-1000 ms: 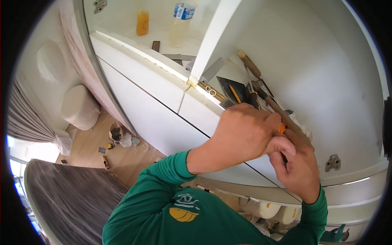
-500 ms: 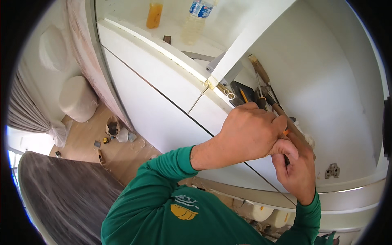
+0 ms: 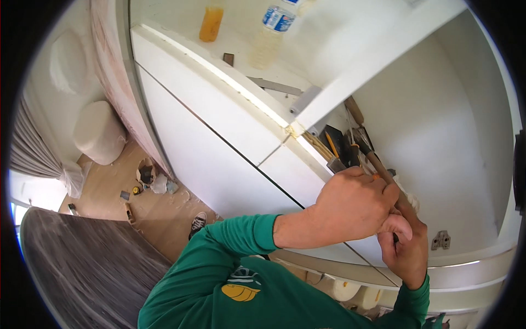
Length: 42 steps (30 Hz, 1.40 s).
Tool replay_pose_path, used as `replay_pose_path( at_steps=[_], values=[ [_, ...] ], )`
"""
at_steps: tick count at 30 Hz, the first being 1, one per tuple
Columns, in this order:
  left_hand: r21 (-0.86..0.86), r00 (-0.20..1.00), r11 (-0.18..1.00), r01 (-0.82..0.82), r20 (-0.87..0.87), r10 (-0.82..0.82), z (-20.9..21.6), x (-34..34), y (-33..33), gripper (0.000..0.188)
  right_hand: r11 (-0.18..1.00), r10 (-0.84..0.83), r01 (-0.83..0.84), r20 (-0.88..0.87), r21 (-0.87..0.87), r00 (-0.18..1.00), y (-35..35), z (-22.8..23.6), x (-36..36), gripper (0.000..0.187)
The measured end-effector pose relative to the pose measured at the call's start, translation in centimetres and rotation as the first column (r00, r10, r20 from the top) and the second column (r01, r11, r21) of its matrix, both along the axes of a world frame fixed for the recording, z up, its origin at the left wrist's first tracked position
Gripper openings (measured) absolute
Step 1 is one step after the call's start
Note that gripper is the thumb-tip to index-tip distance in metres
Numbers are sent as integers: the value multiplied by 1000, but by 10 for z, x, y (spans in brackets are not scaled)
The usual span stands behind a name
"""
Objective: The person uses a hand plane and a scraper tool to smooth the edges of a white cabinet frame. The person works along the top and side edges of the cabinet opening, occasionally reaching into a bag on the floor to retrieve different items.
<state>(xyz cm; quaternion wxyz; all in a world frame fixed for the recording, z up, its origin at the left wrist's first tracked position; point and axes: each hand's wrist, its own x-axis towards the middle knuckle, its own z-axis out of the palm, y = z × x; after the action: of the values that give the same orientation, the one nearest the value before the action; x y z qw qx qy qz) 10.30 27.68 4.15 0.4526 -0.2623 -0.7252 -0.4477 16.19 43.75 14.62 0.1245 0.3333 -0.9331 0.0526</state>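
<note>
My left hand [image 3: 355, 207] is closed in a fist over the front edge of a white cabinet [image 3: 290, 164]. A flat metal blade, apparently a chisel [image 3: 335, 164], sticks out past its knuckles on the edge. My right hand [image 3: 408, 249] is closed just behind, against the left, with a dark end showing in its grip that looks like the same tool's handle. Most of the handle is hidden. Beyond the blade, the edge strip [image 3: 312, 145] looks raw and yellowish up to the divider [image 3: 372, 71].
Behind my hands, a long wooden handle [image 3: 383, 167], a pencil [image 3: 331, 143] and other tools lie in the cabinet. Left of the divider stand a water bottle [image 3: 276, 24] and an orange-filled bottle [image 3: 211, 23]. A metal hinge [image 3: 440, 240] sits at right. Clutter [image 3: 147, 172] lies on the floor.
My view has shifted. Both hands have drawn back slightly along the edge, away from the divider, and the blade shows more. The pale curls near the divider are no longer visible; a shoe has come into view.
</note>
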Motion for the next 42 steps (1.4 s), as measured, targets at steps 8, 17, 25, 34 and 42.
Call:
replay_pose_path(
  at_steps=[8, 17, 25, 34, 42],
  values=[
    [-14, 997, 997, -72, -19, 71, 5, -1, -9, 60, 990, 96, -104, 86, 96, 992, 5, 15, -14, 22],
    [-32, 996, 996, -85, -3, 85, 1, -3, -14, 61, 993, 115, -116, 32, 35, 993, 1, 1, -19, 26],
    [-77, 996, 994, -84, -6, 84, 1, -5, -27, 60, 993, 118, -118, 42, -9, 992, -8, -7, -20, 27],
    [-93, 997, 993, -66, 37, 70, 2, -9, -43, 59, 989, 139, -139, -5, -58, 990, -26, -10, -26, 22],
    [-94, 997, 995, -31, 73, 38, -1, -13, -55, 61, 988, 142, -140, 20, -59, 990, -36, -9, -30, 21]
  ],
)
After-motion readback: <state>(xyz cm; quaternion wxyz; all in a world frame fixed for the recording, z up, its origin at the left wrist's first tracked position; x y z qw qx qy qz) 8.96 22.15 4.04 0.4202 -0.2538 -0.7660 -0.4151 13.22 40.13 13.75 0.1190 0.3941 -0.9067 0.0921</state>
